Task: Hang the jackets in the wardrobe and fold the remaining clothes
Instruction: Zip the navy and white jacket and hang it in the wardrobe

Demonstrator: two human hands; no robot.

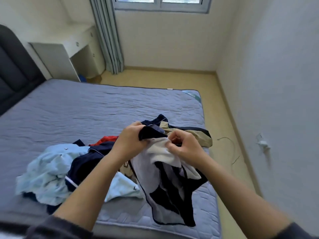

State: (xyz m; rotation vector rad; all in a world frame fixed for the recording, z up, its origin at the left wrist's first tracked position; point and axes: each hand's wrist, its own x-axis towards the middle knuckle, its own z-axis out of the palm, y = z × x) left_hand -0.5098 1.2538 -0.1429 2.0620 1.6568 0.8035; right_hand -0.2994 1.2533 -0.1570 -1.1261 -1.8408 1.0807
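The left hand (129, 137) grips the dark navy edge of a navy-and-white fabric garment (164, 185), and the right hand (185, 146) pinches its white part just beside. The garment hangs from both hands down onto the blue-grey quilted bed (86, 109). Behind it lies a beige-and-navy jacket (191, 133); to the left, a red cloth (107, 139), a navy piped garment (82, 163) and a light blue fleecy garment (46, 169).

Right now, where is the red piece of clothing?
In the head view the red garment lies on the bed, left of centre, tucked behind the navy garment, just left of the left hand gripping the navy and white jacket.
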